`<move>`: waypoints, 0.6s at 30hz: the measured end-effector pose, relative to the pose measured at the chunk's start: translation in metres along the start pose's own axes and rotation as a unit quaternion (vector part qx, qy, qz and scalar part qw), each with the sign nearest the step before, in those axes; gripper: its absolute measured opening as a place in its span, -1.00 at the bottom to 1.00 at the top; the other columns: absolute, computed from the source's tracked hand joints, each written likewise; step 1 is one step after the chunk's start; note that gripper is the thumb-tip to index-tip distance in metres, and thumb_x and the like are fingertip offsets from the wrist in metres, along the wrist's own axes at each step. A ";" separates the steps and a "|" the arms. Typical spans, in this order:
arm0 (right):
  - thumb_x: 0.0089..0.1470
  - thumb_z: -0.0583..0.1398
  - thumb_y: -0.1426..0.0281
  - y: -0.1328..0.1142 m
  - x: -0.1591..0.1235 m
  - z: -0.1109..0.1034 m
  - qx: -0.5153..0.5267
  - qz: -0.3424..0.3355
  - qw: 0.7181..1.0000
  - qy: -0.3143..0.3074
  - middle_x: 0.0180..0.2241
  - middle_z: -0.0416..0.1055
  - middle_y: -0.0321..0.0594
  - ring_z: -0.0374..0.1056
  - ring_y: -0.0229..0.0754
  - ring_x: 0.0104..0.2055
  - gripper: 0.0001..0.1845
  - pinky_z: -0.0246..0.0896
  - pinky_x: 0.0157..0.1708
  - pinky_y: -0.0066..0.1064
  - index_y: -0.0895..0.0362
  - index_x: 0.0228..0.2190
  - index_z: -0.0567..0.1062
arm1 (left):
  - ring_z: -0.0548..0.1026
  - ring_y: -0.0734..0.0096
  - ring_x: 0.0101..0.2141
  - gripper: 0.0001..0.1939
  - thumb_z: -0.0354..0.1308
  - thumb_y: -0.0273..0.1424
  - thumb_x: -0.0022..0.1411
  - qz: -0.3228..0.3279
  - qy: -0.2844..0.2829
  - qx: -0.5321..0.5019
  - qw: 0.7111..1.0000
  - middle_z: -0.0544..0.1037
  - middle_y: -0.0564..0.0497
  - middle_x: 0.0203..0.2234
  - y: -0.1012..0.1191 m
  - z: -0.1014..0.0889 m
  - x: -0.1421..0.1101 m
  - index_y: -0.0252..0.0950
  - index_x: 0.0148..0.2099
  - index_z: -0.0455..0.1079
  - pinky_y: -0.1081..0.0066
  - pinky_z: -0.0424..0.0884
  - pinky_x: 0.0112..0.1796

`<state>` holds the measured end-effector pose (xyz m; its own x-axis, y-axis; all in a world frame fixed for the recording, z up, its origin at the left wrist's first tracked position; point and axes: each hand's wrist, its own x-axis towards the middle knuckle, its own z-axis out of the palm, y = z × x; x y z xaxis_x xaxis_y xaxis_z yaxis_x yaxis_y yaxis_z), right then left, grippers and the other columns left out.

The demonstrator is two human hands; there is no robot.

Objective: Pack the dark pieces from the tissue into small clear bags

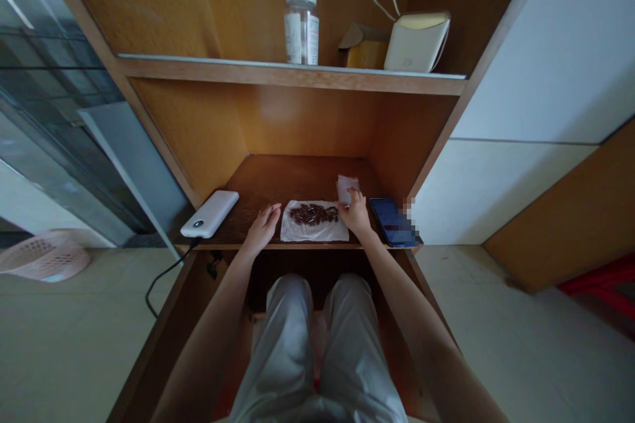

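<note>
A white power bank (209, 214) lies on the wooden desk (278, 175), its black cable (166, 279) trailing down, and a smartphone (393, 222) lies opposite. On the shelf (292, 76) above stand a clear bottle (300, 25), a cardboard box (364, 46) and a cream handbag (417, 43). A pink basket (44, 256) sits on the floor.

One left hand (262, 228), one right hand (355, 211), one small packet (348, 189), one tissue (313, 230), one heap of dark capsules (313, 214), too many to count; at 12 o'clock one pill bottle (301, 26), at 1 o'clock one cream pouch (417, 43), at 3 o'clock one phone (391, 222), at 9 o'clock one white power bank (209, 213), at 8 o'clock one pink basket (44, 256)
</note>
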<state>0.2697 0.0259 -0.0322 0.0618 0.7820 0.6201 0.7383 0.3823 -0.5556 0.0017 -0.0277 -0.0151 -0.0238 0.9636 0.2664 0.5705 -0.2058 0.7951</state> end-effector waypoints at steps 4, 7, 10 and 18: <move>-0.02 0.14 0.38 -0.009 0.017 0.003 -0.104 0.018 0.994 -0.040 -0.05 0.30 0.08 0.21 0.06 0.04 -0.59 -0.09 0.11 0.06 0.23 -0.10 0.28 | 0.22 0.21 0.15 -0.54 -0.17 -0.16 0.27 -0.004 -0.011 0.004 1.000 0.37 -0.12 0.09 0.001 -0.001 -0.001 -0.26 0.07 0.30 0.17 0.07 0.15; 0.00 0.14 0.38 -0.017 0.026 0.003 -0.163 0.033 0.984 -0.069 -0.08 0.32 0.05 0.24 0.03 0.00 -0.64 -0.07 0.10 0.01 0.23 -0.13 0.28 | 0.22 0.22 0.15 -0.53 -0.17 -0.15 0.27 -0.006 -0.009 -0.006 1.000 0.36 -0.12 0.09 0.002 -0.001 -0.002 -0.28 0.08 0.30 0.19 0.08 0.14; 0.02 0.12 0.40 -0.023 0.029 0.003 -0.197 0.038 0.976 -0.083 -0.10 0.33 0.03 0.27 0.02 -0.03 -0.70 0.04 0.03 -0.07 0.20 -0.16 0.28 | 0.22 0.21 0.15 -0.53 -0.16 -0.15 0.27 -0.006 -0.007 -0.011 1.000 0.36 -0.13 0.09 0.001 -0.001 -0.002 -0.28 0.08 0.30 0.19 0.09 0.14; 0.05 0.07 0.41 -0.024 0.028 0.003 -0.222 0.039 0.971 -0.085 -0.15 0.34 0.04 0.31 0.00 -0.13 -0.78 0.20 -0.22 -0.25 0.19 -0.20 0.29 | 0.25 0.20 0.14 -0.55 -0.12 -0.14 0.26 -0.007 0.000 -0.025 1.000 0.37 -0.13 0.08 -0.002 0.000 -0.001 -0.25 0.05 0.34 0.17 0.09 0.13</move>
<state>0.2511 0.0400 -0.0032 0.0457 0.8841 0.4650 0.9546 0.0985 -0.2812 0.0006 -0.0282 -0.0173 -0.0309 0.9664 0.2551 0.5289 -0.2008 0.8246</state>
